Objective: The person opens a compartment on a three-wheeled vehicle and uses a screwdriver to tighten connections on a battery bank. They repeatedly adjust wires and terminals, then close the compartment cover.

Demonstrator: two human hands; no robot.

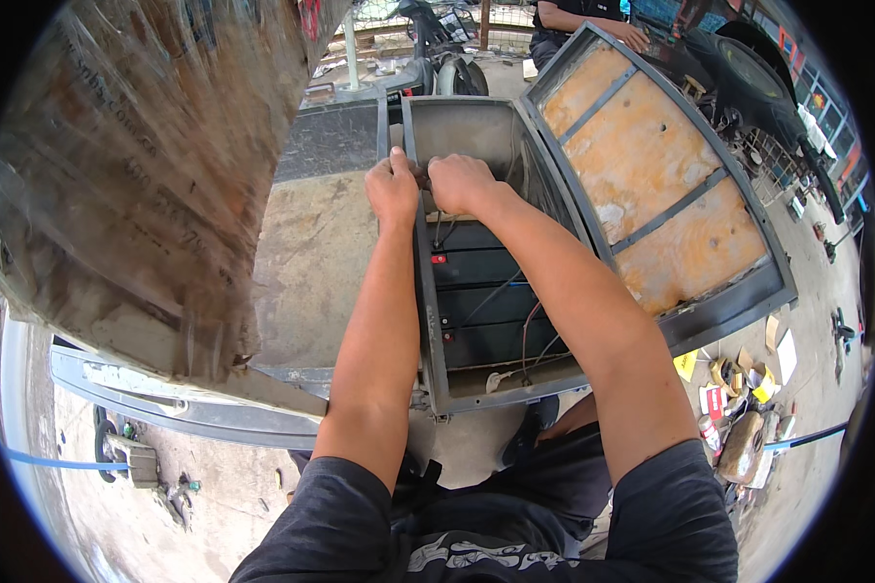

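My left hand (393, 191) is closed at the left rim of an open metal box (437, 380), thumb pointing up, on something I cannot make out. Just right of it, my right hand (462, 183) is curled near that same rim, its fingertips and anything between them hidden. Inside the box lie several dark battery blocks (478, 265) with red terminals and loose wires (496, 291). The box's lid (666, 189), lined with stained orange board, is swung open to the right.
A large plastic-wrapped panel (136, 165) fills the upper left beside a dusty deck (301, 253). Another person (578, 24) sits beyond the lid near a scooter (729, 73). Scraps and cans (739, 398) litter the floor at right; a concrete block (136, 462) lies lower left.
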